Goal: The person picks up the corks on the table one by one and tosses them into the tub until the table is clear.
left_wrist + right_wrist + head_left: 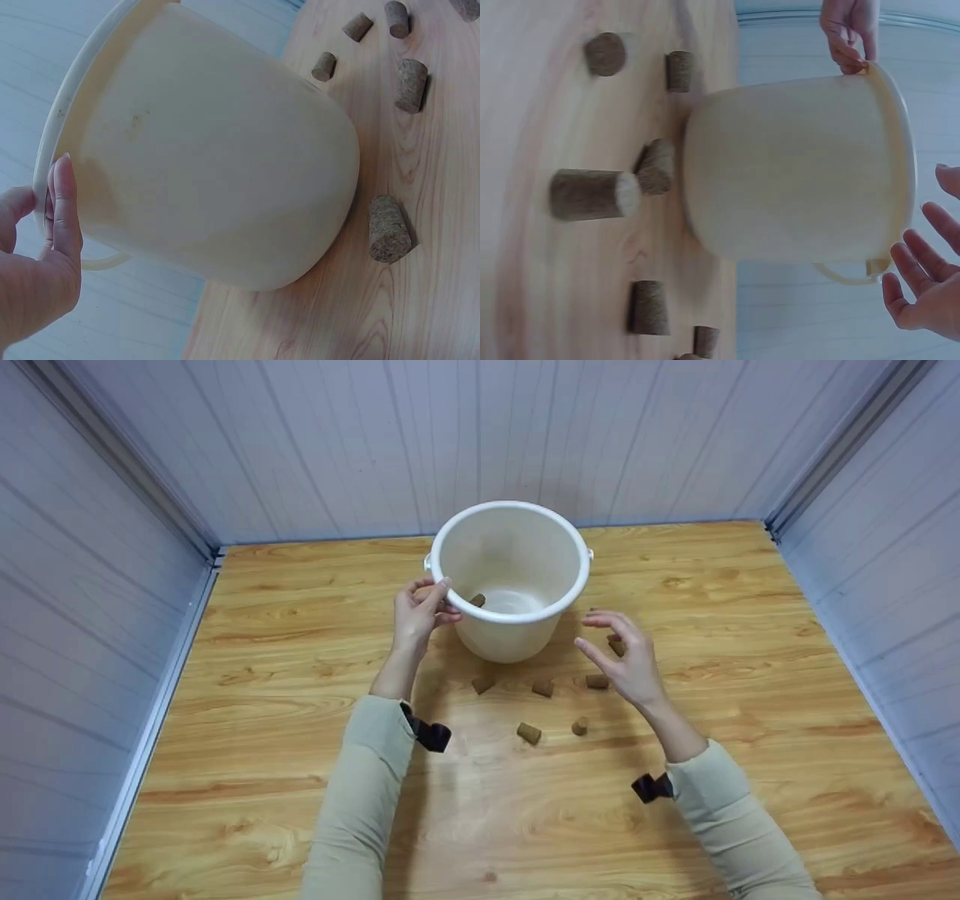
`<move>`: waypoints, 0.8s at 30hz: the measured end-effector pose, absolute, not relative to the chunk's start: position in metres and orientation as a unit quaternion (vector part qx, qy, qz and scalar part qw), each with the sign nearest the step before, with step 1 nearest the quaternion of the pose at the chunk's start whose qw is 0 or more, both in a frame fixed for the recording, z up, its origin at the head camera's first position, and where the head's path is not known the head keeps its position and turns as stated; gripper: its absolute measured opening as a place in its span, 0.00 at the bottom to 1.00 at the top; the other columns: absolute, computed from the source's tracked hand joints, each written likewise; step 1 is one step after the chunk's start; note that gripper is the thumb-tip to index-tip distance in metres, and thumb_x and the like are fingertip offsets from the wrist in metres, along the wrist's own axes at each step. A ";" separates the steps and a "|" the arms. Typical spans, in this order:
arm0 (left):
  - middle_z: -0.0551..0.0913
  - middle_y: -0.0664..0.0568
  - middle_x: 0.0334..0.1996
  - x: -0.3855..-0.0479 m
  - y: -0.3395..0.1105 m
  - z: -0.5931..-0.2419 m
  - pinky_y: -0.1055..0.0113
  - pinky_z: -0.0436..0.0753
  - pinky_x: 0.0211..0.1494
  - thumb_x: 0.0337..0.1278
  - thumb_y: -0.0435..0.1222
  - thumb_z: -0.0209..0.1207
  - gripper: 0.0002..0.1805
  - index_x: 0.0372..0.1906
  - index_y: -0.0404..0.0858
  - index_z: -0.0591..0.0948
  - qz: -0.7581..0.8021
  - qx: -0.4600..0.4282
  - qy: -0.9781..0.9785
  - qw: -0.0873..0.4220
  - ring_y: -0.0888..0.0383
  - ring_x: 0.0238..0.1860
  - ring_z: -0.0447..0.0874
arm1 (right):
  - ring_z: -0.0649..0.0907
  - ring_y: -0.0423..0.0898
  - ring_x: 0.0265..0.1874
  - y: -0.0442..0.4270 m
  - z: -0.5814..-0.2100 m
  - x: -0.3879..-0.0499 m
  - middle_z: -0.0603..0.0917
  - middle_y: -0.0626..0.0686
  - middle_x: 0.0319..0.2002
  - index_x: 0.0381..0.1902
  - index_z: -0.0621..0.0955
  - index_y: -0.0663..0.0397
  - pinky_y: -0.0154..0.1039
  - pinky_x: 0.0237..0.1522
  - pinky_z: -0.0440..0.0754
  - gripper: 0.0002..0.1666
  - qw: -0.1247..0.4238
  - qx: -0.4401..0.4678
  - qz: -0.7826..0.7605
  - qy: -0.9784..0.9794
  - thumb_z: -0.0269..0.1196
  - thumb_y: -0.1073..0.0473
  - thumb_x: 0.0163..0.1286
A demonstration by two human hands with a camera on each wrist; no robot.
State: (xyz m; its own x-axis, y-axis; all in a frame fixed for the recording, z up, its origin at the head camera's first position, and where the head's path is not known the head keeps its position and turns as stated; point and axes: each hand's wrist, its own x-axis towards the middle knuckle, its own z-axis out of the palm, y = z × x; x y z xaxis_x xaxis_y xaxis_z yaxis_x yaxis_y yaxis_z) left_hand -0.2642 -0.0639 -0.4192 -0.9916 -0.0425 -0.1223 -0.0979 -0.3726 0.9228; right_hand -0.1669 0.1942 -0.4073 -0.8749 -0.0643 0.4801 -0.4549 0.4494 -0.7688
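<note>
A white bucket (517, 637) stands upright on the wooden surface. My left hand (416, 611) pinches its rim at the left, thumb above and fingers against the outer wall; the left wrist view shows this hand (41, 281) at the rim too. To the right of the bucket, apart from it, my right hand (626, 660) is held with fingers spread and nothing between them. In the right wrist view, that hand (930, 281) is near the rim. One cork (478, 600) shows inside the bucket. Several others, such as a cork (529, 733), lie in front and to the right.
Pale panelled walls (495, 435) rise behind the bucket and on both sides. The wood-patterned surface (262, 712) runs between them. A handle (840, 276) hangs from the bucket's side. Dark straps with small devices (431, 735) sit at both wrists.
</note>
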 end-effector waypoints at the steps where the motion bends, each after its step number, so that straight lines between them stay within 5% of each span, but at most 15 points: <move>1: 0.78 0.49 0.18 -0.264 -0.064 -0.418 0.69 0.83 0.19 0.57 0.28 0.52 0.13 0.44 0.28 0.64 0.827 -0.064 0.559 0.020 0.59 0.14 0.76 | 0.75 0.53 0.43 0.195 -0.410 -0.165 0.77 0.62 0.44 0.40 0.77 0.68 0.38 0.39 0.73 0.14 0.189 0.154 0.499 -0.831 0.64 0.70 0.54; 10: 0.78 0.48 0.20 -0.261 -0.065 -0.415 0.69 0.84 0.21 0.57 0.30 0.53 0.15 0.46 0.28 0.64 0.819 -0.073 0.568 0.026 0.59 0.15 0.77 | 0.74 0.57 0.43 0.202 -0.435 -0.153 0.77 0.63 0.42 0.41 0.77 0.68 0.40 0.41 0.73 0.15 0.133 0.142 0.501 -0.843 0.64 0.69 0.54; 17: 0.82 0.42 0.31 -0.326 -0.077 -0.511 0.59 0.85 0.28 0.46 0.43 0.64 0.25 0.47 0.38 0.67 0.811 -0.061 0.582 0.015 0.51 0.23 0.82 | 0.74 0.57 0.43 0.206 -0.453 -0.147 0.77 0.64 0.42 0.41 0.77 0.69 0.44 0.43 0.77 0.16 0.085 0.129 0.513 -0.844 0.65 0.69 0.53; 24: 0.81 0.39 0.28 -0.320 -0.075 -0.496 0.59 0.85 0.26 0.52 0.34 0.60 0.20 0.47 0.33 0.65 0.820 -0.071 0.567 0.025 0.50 0.21 0.81 | 0.75 0.57 0.41 0.208 -0.462 -0.140 0.77 0.64 0.42 0.43 0.76 0.69 0.46 0.42 0.74 0.18 0.043 0.114 0.495 -0.860 0.65 0.67 0.53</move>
State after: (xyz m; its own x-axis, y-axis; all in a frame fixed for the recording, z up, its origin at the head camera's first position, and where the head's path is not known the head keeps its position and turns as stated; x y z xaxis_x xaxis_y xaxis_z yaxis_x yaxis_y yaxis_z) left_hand -0.3203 -0.0754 -0.4958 -0.9886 -0.0406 -0.1450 -0.1212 -0.3566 0.9264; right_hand -0.1399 0.2083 -0.4622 -0.9704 -0.1530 0.1869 -0.2385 0.4835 -0.8422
